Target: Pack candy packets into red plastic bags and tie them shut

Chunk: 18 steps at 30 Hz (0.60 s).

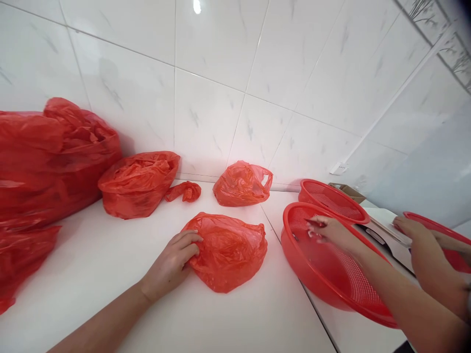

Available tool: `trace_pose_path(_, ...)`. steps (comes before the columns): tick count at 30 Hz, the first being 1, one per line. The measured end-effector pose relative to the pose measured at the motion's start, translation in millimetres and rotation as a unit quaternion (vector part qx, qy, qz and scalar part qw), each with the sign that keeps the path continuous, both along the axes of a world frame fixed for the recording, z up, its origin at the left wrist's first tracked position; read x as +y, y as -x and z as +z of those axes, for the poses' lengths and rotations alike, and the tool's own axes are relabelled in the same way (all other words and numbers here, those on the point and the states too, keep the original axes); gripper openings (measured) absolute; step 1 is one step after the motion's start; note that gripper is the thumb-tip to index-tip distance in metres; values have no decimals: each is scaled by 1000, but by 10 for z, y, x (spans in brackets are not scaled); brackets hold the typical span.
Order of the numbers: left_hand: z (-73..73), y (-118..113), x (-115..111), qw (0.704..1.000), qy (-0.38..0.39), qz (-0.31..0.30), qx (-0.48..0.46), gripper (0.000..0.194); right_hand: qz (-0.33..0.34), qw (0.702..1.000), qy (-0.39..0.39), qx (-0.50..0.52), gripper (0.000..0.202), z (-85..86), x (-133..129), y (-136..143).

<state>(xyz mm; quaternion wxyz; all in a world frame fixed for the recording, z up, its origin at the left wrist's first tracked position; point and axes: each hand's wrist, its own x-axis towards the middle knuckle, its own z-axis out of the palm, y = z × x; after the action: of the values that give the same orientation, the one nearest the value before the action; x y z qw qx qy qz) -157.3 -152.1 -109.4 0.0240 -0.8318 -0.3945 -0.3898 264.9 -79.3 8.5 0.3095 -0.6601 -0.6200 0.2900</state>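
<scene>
On the white table an open red plastic bag (pixel 230 250) lies in front of me. My left hand (pixel 172 257) pinches its left edge, with fingers bent over the rim. To the right is a large red mesh basket (pixel 316 279). My right hand (pixel 327 230) reaches inside it, near the far left wall, and its fingers are blurred. Small pale bits show at the fingertips, too smeared to make out. A few small items sit by the basket's inner left wall.
Filled red bags (pixel 140 184) stand at the left and against the tiled wall, beside another red bag (pixel 243 184). A second red basket (pixel 331 198) stands behind the first. Another person's hands (pixel 412 230) are at the right, near a white device and a red tray.
</scene>
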Motion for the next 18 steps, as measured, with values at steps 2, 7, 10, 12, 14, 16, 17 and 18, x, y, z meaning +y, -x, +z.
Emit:
trace_pose_path(2, 0, -10, 3, 1000, -5, 1, -2, 21, 16, 999, -5, 47, 32, 213, 16, 228)
trace_pose_path(7, 8, -13, -1, 1000, -11, -3, -12, 21, 194, 979, -39, 40, 17, 414, -48, 1165)
trace_pose_path(10, 21, -3, -16, 1000, -18, -3, -9, 22, 298, 954, -35, 10, 9, 232, -42, 1689)
trace_pose_path(12, 31, 2, -26, 1000, -12, 1, -5, 21, 323, 946, -34, -10, 17, 135, -19, 1872)
trace_pose_path(14, 37, 5, -31, 1000, 0, 3, -5, 20, 312, 949, -39, -22, 34, 123, 10, 1881)
trace_pose_path(16, 37, 5, -24, 1000, 12, 0, -7, 20, 260, 962, -73, -31, 38, 184, 43, 1721)
trace_pose_path(17, 36, 5, -17, 1000, 17, -4, -9, 20, 221, 970, -95, -39, 33, 225, 59, 1590)
trace_pose_path(18, 33, 4, -9, 1000, 20, -7, -11, 21, 179, 975, -118, -52, 26, 263, 69, 1436)
